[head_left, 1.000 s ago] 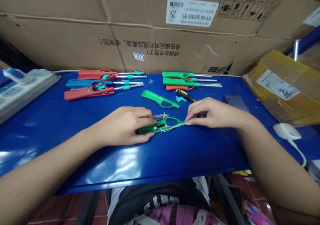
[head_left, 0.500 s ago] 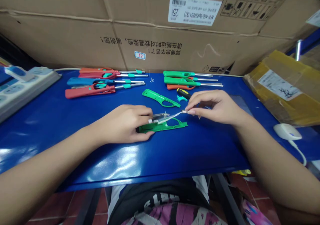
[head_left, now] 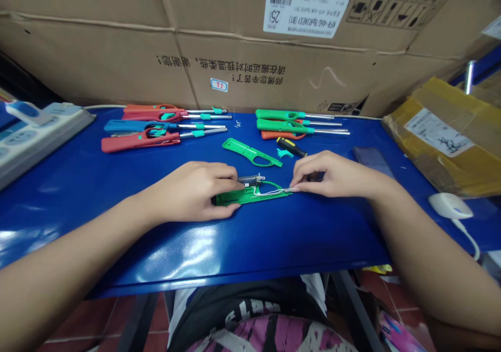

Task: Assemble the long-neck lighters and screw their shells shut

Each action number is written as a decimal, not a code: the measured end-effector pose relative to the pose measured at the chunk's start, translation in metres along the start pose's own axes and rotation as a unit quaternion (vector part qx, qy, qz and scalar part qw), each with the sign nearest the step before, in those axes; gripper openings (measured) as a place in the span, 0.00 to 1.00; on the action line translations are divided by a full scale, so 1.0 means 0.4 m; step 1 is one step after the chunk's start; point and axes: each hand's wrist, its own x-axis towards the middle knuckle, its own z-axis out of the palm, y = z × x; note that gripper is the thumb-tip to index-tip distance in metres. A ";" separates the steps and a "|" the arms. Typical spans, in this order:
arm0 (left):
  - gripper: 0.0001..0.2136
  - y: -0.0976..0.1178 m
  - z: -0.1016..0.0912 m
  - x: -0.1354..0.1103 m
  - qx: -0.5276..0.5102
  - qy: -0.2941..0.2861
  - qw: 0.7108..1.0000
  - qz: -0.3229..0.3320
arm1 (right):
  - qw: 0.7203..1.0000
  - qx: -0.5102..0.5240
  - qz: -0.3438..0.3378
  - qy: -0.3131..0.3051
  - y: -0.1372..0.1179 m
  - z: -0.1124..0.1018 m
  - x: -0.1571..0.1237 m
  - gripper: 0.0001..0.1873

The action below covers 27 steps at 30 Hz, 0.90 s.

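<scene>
My left hand point(head_left: 205, 191) grips the wide end of an open green lighter shell half point(head_left: 258, 196), with the thumb on its near edge. Beside its far edge, under my left fingers, a dark cylinder with a metal tip point(head_left: 252, 179) sticks out; it looks like the fuel tank. A thin white tube point(head_left: 268, 193) runs along the shell to its narrow end. There my right hand point(head_left: 326, 174) pinches the small metal nozzle point(head_left: 288, 189) at the tube's end between thumb and finger. The matching green shell half point(head_left: 250, 152) lies behind.
Red, orange and blue lighters point(head_left: 143, 140) lie at the back left, green and orange ones point(head_left: 287, 127) at the back right. A black-yellow screwdriver point(head_left: 291, 146), a teal trigger piece point(head_left: 285, 153) and a phone point(head_left: 372, 161) lie nearby. A large carton point(head_left: 235, 44) stands behind; a power strip point(head_left: 43, 127) is left.
My right hand has lowered the nozzle onto the shell's narrow end. The white tube, raised before, now lies along the shell. My left hand has stayed almost in place.
</scene>
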 end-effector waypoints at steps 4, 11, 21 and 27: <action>0.12 -0.001 0.001 -0.001 0.003 -0.005 1.000 -0.002 | 1.000 -0.020 0.004 0.003 -0.004 0.003 0.001 0.10; 0.11 0.001 0.000 0.001 -0.002 -0.002 1.000 -0.005 | 0.999 -0.033 -0.002 -0.001 -0.013 0.006 0.001 0.09; 0.11 -0.001 0.003 0.001 -0.008 0.004 1.000 -0.004 | 0.994 -0.112 -0.007 -0.001 -0.020 0.011 -0.001 0.08; 0.11 -0.002 0.001 0.001 -0.015 0.000 1.000 -0.011 | 0.995 -0.102 -0.006 0.019 -0.011 0.011 0.001 0.10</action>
